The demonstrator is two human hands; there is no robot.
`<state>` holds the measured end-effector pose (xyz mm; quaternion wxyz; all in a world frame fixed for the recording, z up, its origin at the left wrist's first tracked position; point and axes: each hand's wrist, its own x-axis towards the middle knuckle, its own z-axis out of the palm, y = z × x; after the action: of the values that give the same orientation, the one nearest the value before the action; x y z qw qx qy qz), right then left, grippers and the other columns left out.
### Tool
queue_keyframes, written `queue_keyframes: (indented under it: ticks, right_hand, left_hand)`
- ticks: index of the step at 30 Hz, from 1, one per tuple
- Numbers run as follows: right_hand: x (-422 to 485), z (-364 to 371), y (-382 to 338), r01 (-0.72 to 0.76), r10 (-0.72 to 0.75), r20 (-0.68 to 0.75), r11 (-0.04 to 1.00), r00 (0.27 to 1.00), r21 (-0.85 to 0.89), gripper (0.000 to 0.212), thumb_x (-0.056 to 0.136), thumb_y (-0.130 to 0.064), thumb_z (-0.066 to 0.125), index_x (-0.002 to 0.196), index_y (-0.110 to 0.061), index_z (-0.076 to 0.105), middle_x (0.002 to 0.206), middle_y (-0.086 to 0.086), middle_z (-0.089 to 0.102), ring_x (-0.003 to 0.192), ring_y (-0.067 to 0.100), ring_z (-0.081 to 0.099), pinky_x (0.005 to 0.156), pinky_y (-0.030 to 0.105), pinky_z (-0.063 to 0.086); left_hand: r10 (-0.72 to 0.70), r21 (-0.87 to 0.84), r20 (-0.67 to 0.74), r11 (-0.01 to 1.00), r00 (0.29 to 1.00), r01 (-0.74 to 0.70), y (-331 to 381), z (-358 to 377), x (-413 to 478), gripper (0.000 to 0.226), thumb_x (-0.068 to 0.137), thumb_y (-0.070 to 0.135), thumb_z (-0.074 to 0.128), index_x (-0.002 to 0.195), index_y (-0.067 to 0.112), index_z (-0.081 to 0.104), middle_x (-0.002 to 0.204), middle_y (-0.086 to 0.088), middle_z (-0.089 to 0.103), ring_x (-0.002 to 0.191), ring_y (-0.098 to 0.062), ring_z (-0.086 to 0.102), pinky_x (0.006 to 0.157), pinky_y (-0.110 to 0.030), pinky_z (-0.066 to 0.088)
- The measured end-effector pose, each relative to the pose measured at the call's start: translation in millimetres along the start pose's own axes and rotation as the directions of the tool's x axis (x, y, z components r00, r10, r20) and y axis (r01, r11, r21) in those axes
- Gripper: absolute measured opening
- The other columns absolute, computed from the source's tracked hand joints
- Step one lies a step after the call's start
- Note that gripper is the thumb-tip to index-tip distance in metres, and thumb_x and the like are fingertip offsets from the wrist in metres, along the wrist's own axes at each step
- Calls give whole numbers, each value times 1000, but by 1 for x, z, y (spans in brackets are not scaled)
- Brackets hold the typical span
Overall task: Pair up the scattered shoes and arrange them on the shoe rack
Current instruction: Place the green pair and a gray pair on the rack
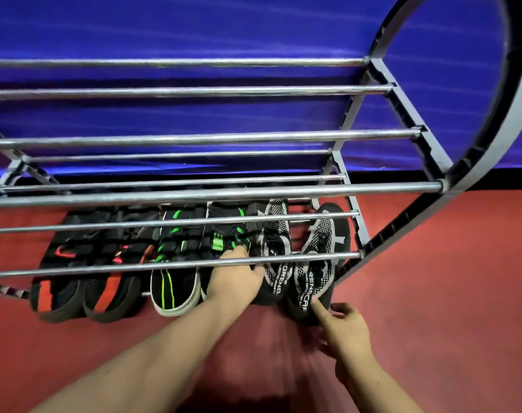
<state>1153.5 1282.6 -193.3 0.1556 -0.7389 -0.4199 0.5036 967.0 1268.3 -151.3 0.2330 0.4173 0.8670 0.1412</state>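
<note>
**Last pair going in on the bottom tier, just needs squaring up**

The grey metal-bar shoe rack (194,138) fills most of the view. It stands on a red floor (432,293), and all six shoes sit on its lowest tier, heels toward the front edge. From the left end there's a black knit pair with red-orange stripes (60,281), a black pair with neon-green stripes (173,281) in the middle, and a black pair with grey-white mesh and lettered straps (276,263) at the right end.

The rightmost mesh shoe (316,269) sticks out past the front edge more than its partner and sits a bit skewed. I reckon that's the step in hand.

The left hand (235,278) reaches under the front bar and lies on the right-hand green shoe, fingers bent down toward the gap beside the mesh pair. I can't tell if it's actually gripping. The right hand (349,332) has its index finger (317,308) straight out on the mesh shoe's heel, the other fingers loosely curled, holding nothing.

My tip: push the heel straight in until it lines up with its partner, and steady the neighbours so nothing slides sideways.
</note>
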Motion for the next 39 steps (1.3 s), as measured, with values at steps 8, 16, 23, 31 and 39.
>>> queue_keyframes:
  ticks: [8, 16, 23, 31, 39]
  right_hand:
    - [-4, 8, -3, -118, 82, 102, 901, 991, 417, 19, 86, -11, 66, 94, -3, 50, 77, 16, 58, 37, 19, 62, 36, 22, 49]
    - [-6, -10, -15, -55, -17, 143, 873, 990, 485, 11, 92, -6, 55, 87, -1, 63, 74, 18, 64, 35, 16, 52, 37, 19, 45]
    - [14, -7, -44, -96, -17, 198, 834, 980, 544, 17, 93, -13, 56, 99, 3, 58, 72, 17, 61, 34, 16, 48, 37, 20, 42]
    - [16, 11, -39, 18, -3, -35, 895, 999, 445, 30, 80, -32, 73, 69, -5, 62, 71, 16, 68, 59, 28, 62, 61, 38, 54]
    - [10, 11, -27, -134, 114, 69, 832, 991, 538, 27, 85, -24, 69, 76, -7, 50, 76, 12, 63, 53, 23, 63, 55, 29, 52]
  left_hand:
    - [-138, 93, 251, 989, 958, 119, 16, 1, -7, 46, 97, 40, 29, 67, 9, 45, 41, -3, 55, 86, -20, 71, 69, -20, 45]
    - [-346, -514, 231, 750, 909, 416, 8, -2, -14, 25, 90, 28, 55, 96, 4, 59, 75, -17, 71, 58, -24, 70, 55, -22, 47]
    - [-375, -667, 292, 580, 880, 468, 2, -14, -14, 10, 89, 14, 60, 82, 7, 56, 62, -9, 62, 34, -14, 60, 52, -26, 51]
    - [-285, -486, 174, 807, 942, 335, 1, -3, -14, 23, 88, 29, 60, 94, 7, 61, 78, -11, 72, 64, -26, 71, 75, -33, 58]
    - [-186, -196, 115, 959, 976, 206, -10, 7, -5, 45, 84, 51, 54, 106, 12, 58, 89, -15, 73, 88, -29, 70, 85, -35, 53]
